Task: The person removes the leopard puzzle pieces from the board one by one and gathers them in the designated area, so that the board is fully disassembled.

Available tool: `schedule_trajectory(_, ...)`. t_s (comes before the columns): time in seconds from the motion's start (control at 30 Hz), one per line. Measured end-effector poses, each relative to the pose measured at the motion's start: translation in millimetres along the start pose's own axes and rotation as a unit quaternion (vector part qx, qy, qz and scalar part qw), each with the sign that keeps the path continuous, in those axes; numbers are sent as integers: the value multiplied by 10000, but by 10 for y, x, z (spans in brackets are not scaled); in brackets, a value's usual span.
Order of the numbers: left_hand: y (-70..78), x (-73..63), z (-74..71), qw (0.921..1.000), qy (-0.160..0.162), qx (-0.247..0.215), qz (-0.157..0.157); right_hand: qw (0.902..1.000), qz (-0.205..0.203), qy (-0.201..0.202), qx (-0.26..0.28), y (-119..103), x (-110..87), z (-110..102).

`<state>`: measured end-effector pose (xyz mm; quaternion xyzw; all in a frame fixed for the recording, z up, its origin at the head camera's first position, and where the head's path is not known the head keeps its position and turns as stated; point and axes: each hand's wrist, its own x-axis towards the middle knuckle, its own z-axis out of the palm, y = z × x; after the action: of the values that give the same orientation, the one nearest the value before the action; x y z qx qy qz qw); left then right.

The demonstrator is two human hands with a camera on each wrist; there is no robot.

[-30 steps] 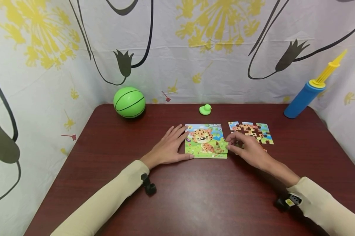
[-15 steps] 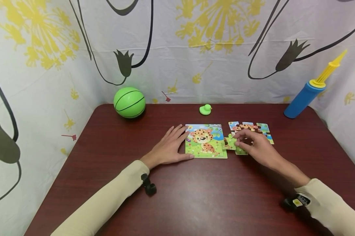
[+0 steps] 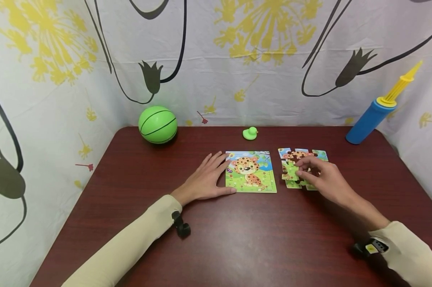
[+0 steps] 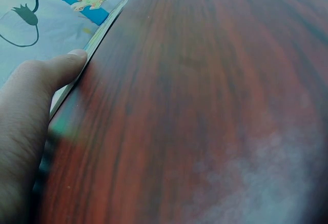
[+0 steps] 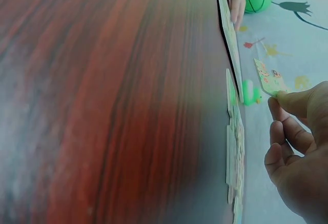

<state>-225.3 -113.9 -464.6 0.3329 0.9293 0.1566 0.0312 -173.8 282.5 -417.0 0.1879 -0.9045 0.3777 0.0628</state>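
A square leopard picture board [image 3: 250, 175] lies on the table, its left edge under my left hand [image 3: 209, 177]. That hand rests flat with fingers spread, the thumb on the board's near left corner. To the right, my right hand [image 3: 323, 175] pinches a green jigsaw piece [image 3: 290, 170] between thumb and fingertips. In the right wrist view the held piece [image 5: 270, 78] is lifted clear of the table. Beneath it and the hand lie several loose jigsaw pieces [image 3: 320, 154], partly hidden, showing leopard spots, sky and grass.
A green ball [image 3: 158, 124] sits at the back left of the dark red table [image 3: 237, 239]. Behind the board stands a small green toy duck [image 3: 250, 133]. A blue and yellow hand pump [image 3: 370, 119] stands at the back right. Patterned cloth [image 3: 201, 79] hangs behind.
My right hand has drawn the jigsaw piece rightward, away from the board's right edge, to above the loose pieces. My left hand has stayed in place.
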Motion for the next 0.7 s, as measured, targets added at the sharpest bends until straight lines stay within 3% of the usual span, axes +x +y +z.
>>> schedule_trajectory(0.7,3,2,2,10000,-4,-24,0,9986,193,440,-216,196,-141,-218)
